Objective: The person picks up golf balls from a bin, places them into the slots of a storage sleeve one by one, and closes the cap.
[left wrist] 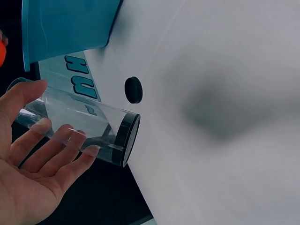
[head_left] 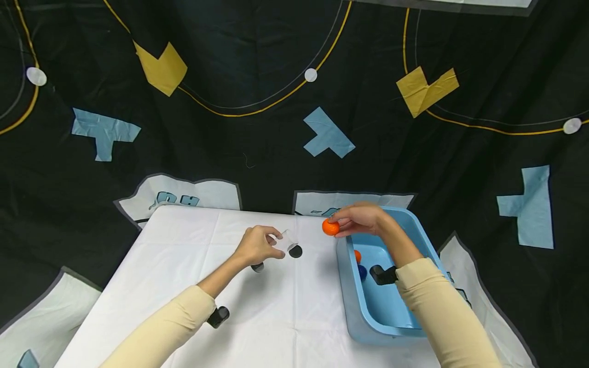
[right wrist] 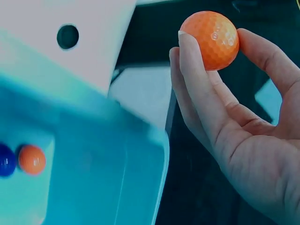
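My left hand (head_left: 258, 245) holds a clear plastic tube (left wrist: 79, 117) between thumb and fingers. The tube lies tilted over the table, its black base (left wrist: 125, 139) pointing back toward the wrist and its other end toward the right. On the table by that end lies a round black cap (head_left: 295, 251). Thumb and fingertips of my right hand (head_left: 361, 219) pinch an orange golf ball (right wrist: 211, 41), raised near the far left corner of a light blue bin (head_left: 363, 319).
Inside the bin, an orange ball (right wrist: 32, 160) and a dark blue ball (right wrist: 5, 160) sit side by side near its left wall. The bin stands on the right of the white-covered table (head_left: 257, 327). Behind hangs a black cloth (head_left: 257, 148) with taped shapes.
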Tool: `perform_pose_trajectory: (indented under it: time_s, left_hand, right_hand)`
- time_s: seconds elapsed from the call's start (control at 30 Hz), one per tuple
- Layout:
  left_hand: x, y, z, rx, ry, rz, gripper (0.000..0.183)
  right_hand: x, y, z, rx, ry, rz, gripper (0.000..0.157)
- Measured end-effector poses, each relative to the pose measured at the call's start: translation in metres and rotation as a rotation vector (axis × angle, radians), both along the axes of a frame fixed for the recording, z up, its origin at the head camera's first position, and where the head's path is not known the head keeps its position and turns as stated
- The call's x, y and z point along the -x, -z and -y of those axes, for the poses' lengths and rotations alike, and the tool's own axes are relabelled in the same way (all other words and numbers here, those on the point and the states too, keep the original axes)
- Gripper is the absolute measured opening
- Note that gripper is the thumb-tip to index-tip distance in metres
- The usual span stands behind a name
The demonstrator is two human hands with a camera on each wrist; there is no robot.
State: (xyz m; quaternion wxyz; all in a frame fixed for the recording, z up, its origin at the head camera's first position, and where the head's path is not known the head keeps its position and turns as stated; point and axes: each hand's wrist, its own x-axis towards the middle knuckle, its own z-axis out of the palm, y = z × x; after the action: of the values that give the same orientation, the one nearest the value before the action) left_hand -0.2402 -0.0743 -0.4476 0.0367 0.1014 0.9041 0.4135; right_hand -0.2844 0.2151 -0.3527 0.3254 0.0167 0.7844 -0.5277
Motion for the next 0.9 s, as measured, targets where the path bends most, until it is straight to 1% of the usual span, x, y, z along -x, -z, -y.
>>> perform_pose_trajectory:
  time_s: [0.2, 0.37, 0.63, 0.73, 0.9]
  left_hand:
    - [0.0, -0.002, -0.007, 0.003, 0.019, -0.02, 0.034]
    - [0.0, -0.003, -0.012, 0.002, 0.032, -0.024, 0.032]
    - [0.0, -0.006, -0.015, -0.013, 0.035, -0.041, 0.032]
    - [0.0, -0.006, -0.014, -0.013, 0.035, -0.045, 0.032]
    - [0.0, -0.007, -0.014, -0.017, 0.031, -0.039, 0.032]
  right_hand:
    - [-0.001, 0.009, 0.038, -0.001, 0.035, 0.009, 0.04]
    - [-0.005, 0.017, 0.058, -0.011, 0.054, -0.008, 0.039]
    - [-0.009, 0.024, 0.072, -0.058, 0.049, -0.047, 0.034]
    - [-0.009, 0.025, 0.074, -0.075, 0.051, -0.051, 0.033]
    - [-0.009, 0.026, 0.074, -0.07, 0.037, -0.056, 0.032]
